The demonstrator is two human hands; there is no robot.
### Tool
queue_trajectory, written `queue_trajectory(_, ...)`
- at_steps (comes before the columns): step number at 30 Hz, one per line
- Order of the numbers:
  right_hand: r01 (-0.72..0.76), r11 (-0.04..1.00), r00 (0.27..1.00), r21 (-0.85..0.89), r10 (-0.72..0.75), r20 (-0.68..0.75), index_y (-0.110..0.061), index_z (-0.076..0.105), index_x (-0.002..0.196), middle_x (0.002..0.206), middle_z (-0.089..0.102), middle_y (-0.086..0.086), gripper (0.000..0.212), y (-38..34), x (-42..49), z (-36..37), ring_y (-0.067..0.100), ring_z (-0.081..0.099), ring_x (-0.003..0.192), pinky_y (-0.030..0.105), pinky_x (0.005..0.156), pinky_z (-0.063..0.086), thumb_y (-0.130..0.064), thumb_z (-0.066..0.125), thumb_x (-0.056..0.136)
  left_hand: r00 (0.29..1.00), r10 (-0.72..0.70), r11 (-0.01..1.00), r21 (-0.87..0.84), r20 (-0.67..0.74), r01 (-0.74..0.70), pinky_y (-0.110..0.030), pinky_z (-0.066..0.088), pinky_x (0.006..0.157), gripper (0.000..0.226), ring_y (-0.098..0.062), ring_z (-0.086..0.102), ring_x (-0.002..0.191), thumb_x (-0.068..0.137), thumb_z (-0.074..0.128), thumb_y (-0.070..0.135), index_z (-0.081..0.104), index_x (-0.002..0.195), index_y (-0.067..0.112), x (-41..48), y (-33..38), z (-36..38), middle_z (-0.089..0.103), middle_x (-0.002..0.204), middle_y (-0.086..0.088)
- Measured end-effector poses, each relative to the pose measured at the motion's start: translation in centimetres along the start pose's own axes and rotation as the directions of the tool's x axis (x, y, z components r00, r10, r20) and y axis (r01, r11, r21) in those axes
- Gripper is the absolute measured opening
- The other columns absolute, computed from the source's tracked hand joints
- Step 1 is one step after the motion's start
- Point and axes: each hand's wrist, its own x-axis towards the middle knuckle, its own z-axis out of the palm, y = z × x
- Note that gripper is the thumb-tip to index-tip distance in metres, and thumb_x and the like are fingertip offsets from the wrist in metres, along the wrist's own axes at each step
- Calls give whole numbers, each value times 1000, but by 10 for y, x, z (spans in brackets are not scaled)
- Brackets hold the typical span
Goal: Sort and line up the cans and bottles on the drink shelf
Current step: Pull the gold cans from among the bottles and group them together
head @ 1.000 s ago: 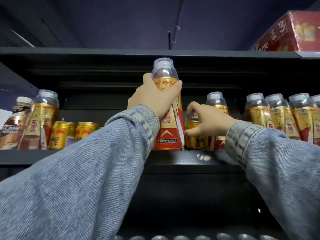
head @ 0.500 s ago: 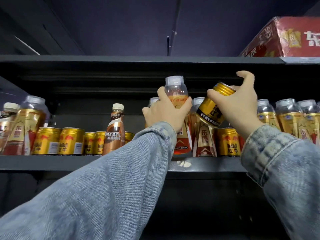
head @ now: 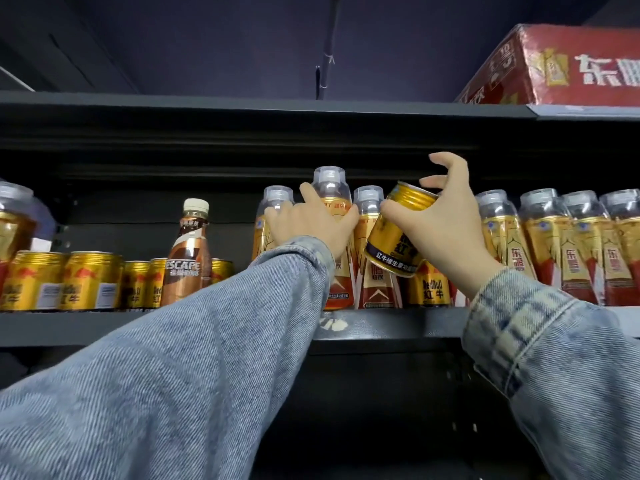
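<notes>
My left hand grips a gold and red energy-drink bottle that stands on the dark shelf among like bottles. My right hand holds a gold Red Bull can tilted in the air above the shelf, thumb and palm around it, upper fingers spread. Another gold can stands on the shelf under it. Left of my arm stand several gold cans and a brown Nescafe bottle.
A row of gold and red bottles fills the shelf at the right. One more such bottle stands at the far left. A red carton lies on the upper shelf at the right. Denim sleeves cover both arms.
My right hand lifted the gold can off the shelf and now holds it tilted, slightly lower than half a second ago. My left hand set its bottle back among the others.
</notes>
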Motion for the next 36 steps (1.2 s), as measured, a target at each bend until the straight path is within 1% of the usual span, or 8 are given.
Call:
queue_trajectory(7, 59, 995, 998, -84, -56, 35, -29, 27, 139, 121, 44, -8, 82, -2, -4, 0, 8, 42, 104, 31, 77, 41, -38, 72, 71, 998, 62, 994, 94, -14, -61, -41, 29, 89, 73, -28, 55, 102, 81, 33, 72, 43, 120, 11, 10, 0, 14, 64, 102, -9)
queue_trajectory(10, 51, 995, 998, -85, -48, 44, -30, 27, 139, 123, 44, -7, 82, -1, -4, 0, 6, 40, 104, 32, 79, 42, -37, 72, 71, 996, 91, 980, 173, 21, -93, -42, 28, 92, 80, -28, 53, 107, 82, 29, 73, 40, 128, 8, 10, -1, 19, 63, 108, -10)
queue_trajectory(14, 29, 996, 998, -90, -24, 50, -30, 28, 138, 121, 43, -7, 82, 0, -4, 0, 9, 44, 103, 40, 81, 51, -37, 73, 70, 991, 133, 952, 274, 31, -136, -40, 29, 89, 80, -25, 54, 101, 83, 25, 73, 45, 126, 8, 7, -5, 22, 62, 104, -7)
queue_trajectory(18, 25, 995, 998, -93, -19, 66, -29, 28, 137, 119, 41, -7, 81, 0, -4, 3, 13, 47, 104, 44, 83, 52, -37, 72, 70, 993, 101, 950, 292, 63, -115, -40, 28, 94, 83, -25, 54, 105, 83, 26, 72, 41, 133, 7, 9, -7, 21, 62, 110, -9)
queue_trajectory(22, 16, 997, 997, -73, -10, 82, -30, 28, 137, 119, 41, -7, 81, -2, -3, 8, 13, 46, 103, 44, 84, 51, -37, 73, 70, 993, 93, 951, 289, 66, -109, -39, 31, 96, 84, -26, 55, 107, 82, 29, 73, 42, 130, 6, 10, -6, 19, 62, 112, -10)
queue_trajectory(27, 21, 1000, 997, -19, -20, 76, -29, 29, 137, 120, 42, -5, 81, -7, -1, 15, 13, 47, 103, 41, 84, 51, -36, 73, 69, 990, 140, 977, 160, 24, -141, -34, 41, 89, 65, -24, 52, 111, 85, 46, 59, 47, 120, 5, 8, -8, 13, 51, 120, -10)
queue_trajectory(32, 37, 999, 996, 6, -38, 75, -29, 28, 138, 121, 40, -6, 80, -12, 0, 22, 12, 45, 104, 35, 81, 49, -35, 73, 72, 974, 227, 939, 264, 0, -219, -35, 40, 90, 48, -25, 48, 116, 91, 43, 44, 49, 120, 7, 8, -15, 5, 49, 122, -10)
queue_trajectory(36, 32, 999, 998, 29, -34, 50, -27, 28, 139, 123, 42, -5, 81, -11, 0, 29, 11, 44, 103, 32, 78, 47, -34, 73, 72, 974, 225, 947, 230, 28, -225, -37, 37, 94, 48, -25, 45, 119, 91, 44, 46, 48, 124, 11, 10, -19, 3, 49, 126, -9)
